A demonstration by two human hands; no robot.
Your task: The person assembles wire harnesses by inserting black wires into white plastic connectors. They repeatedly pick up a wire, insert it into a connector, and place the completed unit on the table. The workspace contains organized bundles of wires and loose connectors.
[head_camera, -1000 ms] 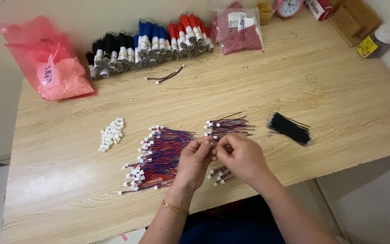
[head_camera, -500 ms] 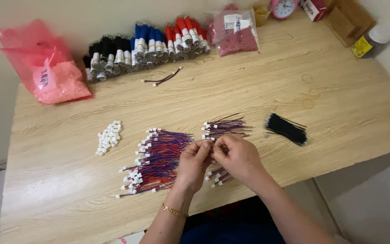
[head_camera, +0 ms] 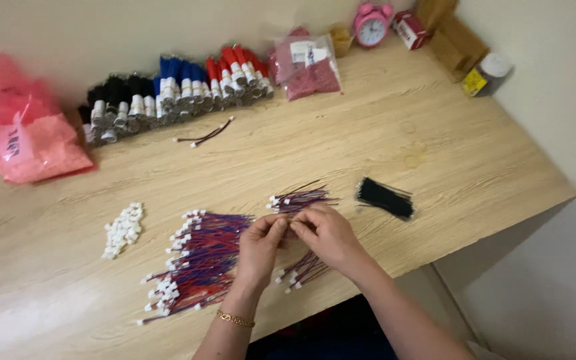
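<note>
My left hand [head_camera: 259, 248] and my right hand [head_camera: 328, 235] meet fingertip to fingertip over the wooden table [head_camera: 381, 133], pinching a thin wire lead between them. A small bunch of red and blue leads with white plugs [head_camera: 299, 198] lies just beyond the fingers. A second small bunch [head_camera: 301, 272] pokes out below my right hand. A wide heap of the same leads [head_camera: 191, 262] spreads to the left of my left hand. My left wrist wears a gold bracelet [head_camera: 235, 319].
A heap of white plastic plugs [head_camera: 121, 230] lies left. A black bundle of ties [head_camera: 385, 198] lies right. At the back: wire bundles in black, blue, red [head_camera: 175, 90], pink bags [head_camera: 25, 140], a clear bag [head_camera: 306, 67], a pink clock [head_camera: 371, 23], boxes [head_camera: 448, 33].
Both hands stay together at the same spot on the table, with only small finger movement. The camera has shifted slightly.
</note>
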